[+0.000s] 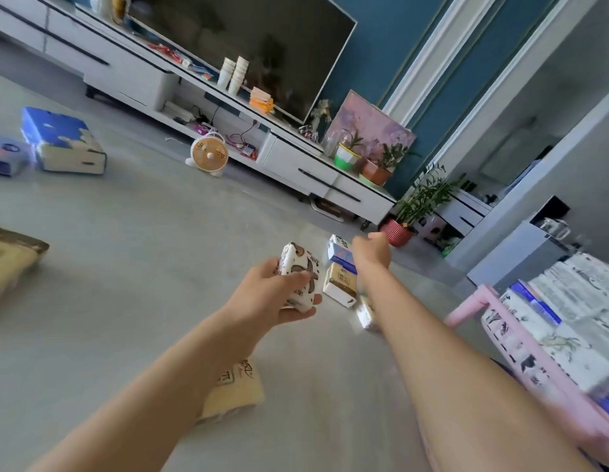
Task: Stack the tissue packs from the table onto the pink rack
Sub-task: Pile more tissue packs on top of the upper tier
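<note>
Now your left hand [269, 296] grips one patterned pack [299, 272]; three packs [342, 284] lie beside your right hand [371, 255], whose grip I cannot tell.

Tilted head-worn view, down over left hand [269, 296], right hand [371, 253]

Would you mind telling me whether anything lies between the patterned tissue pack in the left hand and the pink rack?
Yes: the right forearm crosses the straight path from the patterned tissue pack, gripped by the left hand, to the pink rack at lower right. Nothing else visibly intervenes.
</note>
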The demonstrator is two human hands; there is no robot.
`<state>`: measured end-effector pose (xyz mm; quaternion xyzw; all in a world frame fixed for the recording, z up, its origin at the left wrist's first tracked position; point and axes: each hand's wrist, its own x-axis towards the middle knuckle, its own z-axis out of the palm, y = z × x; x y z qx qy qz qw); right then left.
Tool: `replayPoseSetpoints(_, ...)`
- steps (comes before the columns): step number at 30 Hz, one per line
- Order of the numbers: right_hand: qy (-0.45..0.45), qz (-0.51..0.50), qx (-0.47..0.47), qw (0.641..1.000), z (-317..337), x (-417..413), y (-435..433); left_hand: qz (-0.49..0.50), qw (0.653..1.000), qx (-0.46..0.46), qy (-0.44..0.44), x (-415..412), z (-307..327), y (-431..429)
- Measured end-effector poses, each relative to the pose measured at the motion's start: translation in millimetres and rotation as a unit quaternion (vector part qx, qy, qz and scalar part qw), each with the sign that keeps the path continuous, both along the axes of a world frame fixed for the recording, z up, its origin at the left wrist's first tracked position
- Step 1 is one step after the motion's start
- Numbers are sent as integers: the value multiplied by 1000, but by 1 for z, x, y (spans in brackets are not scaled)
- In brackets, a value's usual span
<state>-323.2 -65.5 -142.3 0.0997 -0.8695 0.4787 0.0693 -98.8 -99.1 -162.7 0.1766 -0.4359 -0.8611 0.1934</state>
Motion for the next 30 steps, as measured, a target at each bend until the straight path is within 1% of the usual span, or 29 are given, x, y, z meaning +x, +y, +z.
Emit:
replayPoseSetpoints(2,41,-1,72,997,-5,-17,-6,-5,1000,-4,-17,1,-13,-8)
replayPoseSetpoints(5,81,42,205,974,-13,-41,-23,-10,999,49,-6,-4,-21,-19)
replayPoseSetpoints(7,51,55,257,964,-17,-56,-36,-7,998,60,-24,-11,-22,-20)
replayPoseSetpoints(10,-26,59,307,949,-29,-76,-46,-7,998,43,-40,-15,-26,-19)
replayPoseSetpoints(12,-25,47,373,926,-40,-85,-49,-6,998,30,-46,-16,-29,-18)
replayPoseSetpoints(14,15,24,419,908,-45,-84,-51,-3,999,25,-48,-16,-29,-19)
replayPoseSetpoints(16,51,29,436,898,-46,-77,-54,5,999,26,-42,-16,-29,-20)
replayPoseSetpoints(18,68,64,443,892,-48,-61,-53,28,998,38,-33,-13,-25,-21)
replayPoseSetpoints(21,86,123,422,894,-51,-13,-44,82,995,45,-28,-7,-17,-20)
replayPoseSetpoints(23,108,169,407,891,-48,30,-36,107,993,3,-53,-1,-7,-17)
replayPoseSetpoints(25,141,216,400,879,-47,75,-25,119,990,-42,-70,7,6,-14)
replayPoseSetpoints(27,173,242,378,877,-50,113,-9,124,989,-60,-59,19,26,-9)
replayPoseSetpoints(30,156,285,350,878,-52,156,21,143,984,-95,-50,47,52,-2)
